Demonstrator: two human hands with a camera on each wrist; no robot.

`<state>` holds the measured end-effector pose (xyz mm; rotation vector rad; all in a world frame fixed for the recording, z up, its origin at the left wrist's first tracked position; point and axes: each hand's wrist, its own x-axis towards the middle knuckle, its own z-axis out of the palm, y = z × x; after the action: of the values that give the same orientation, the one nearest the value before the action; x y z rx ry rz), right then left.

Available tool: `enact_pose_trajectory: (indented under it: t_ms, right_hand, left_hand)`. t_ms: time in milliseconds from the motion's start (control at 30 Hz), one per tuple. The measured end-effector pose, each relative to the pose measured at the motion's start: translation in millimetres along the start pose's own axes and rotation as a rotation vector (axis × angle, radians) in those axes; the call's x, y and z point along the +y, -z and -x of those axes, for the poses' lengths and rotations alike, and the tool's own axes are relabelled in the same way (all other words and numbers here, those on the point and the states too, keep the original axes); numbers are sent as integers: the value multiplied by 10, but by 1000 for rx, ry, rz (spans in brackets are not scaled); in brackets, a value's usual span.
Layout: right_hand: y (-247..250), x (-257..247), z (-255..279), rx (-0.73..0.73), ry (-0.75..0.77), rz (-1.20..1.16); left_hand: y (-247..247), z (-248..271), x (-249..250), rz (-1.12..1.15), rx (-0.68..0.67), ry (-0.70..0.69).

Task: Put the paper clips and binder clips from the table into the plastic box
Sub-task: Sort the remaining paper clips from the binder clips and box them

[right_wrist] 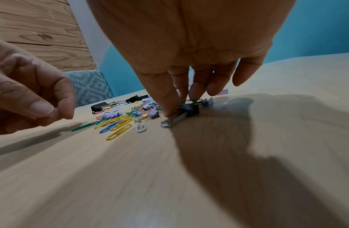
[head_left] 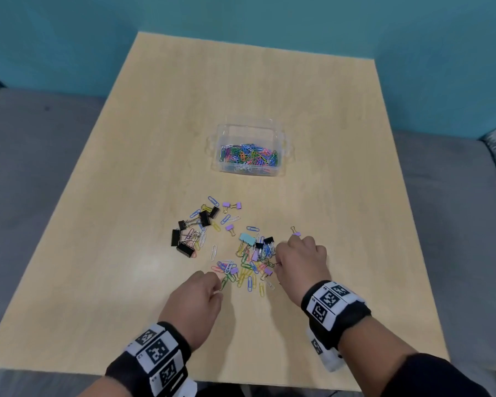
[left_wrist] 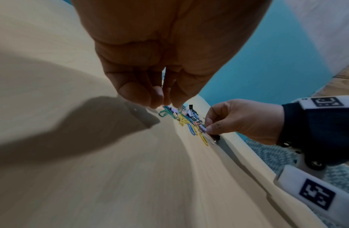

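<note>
A clear plastic box (head_left: 279, 144) holding several coloured paper clips stands mid-table. Nearer me, paper clips (head_left: 249, 277) and binder clips lie scattered in a pile. My right hand (head_left: 278, 262) reaches down into the pile's right side. In the right wrist view its thumb and fingers (right_wrist: 170, 108) pinch the wire handles of a black binder clip (right_wrist: 192, 109) lying on the table. My left hand (head_left: 219, 285) hovers at the pile's near left edge, fingers curled together (left_wrist: 156, 98) just above a green paper clip (left_wrist: 163, 113). I see nothing held in it.
Several black binder clips (head_left: 184, 239) lie left of the pile, a teal one (head_left: 246, 239) in its middle, and a small purple one (head_left: 296, 233) beyond my right knuckles. The wooden table (head_left: 155, 110) has grey seating on both sides and a teal wall behind.
</note>
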<state>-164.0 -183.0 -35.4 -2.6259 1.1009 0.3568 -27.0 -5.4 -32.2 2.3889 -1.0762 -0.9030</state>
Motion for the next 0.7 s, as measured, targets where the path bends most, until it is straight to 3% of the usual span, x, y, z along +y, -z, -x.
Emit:
enact_pose_trajectory:
  t_ms: [167, 300, 500, 700]
  right_hand:
    - [-9, -15, -8, -31, 40, 92]
    - [6, -39, 27, -8, 163, 260]
    - [126, -75, 31, -34, 307, 318]
    - [78, 23, -51, -107, 195, 220]
  left_hand:
    - [-21, 77, -3, -9, -15, -11]
    - [-16, 89, 4, -46, -16, -29]
    - [0, 43, 85, -165, 11, -83]
    - [-21, -49, 180, -169, 16, -132]
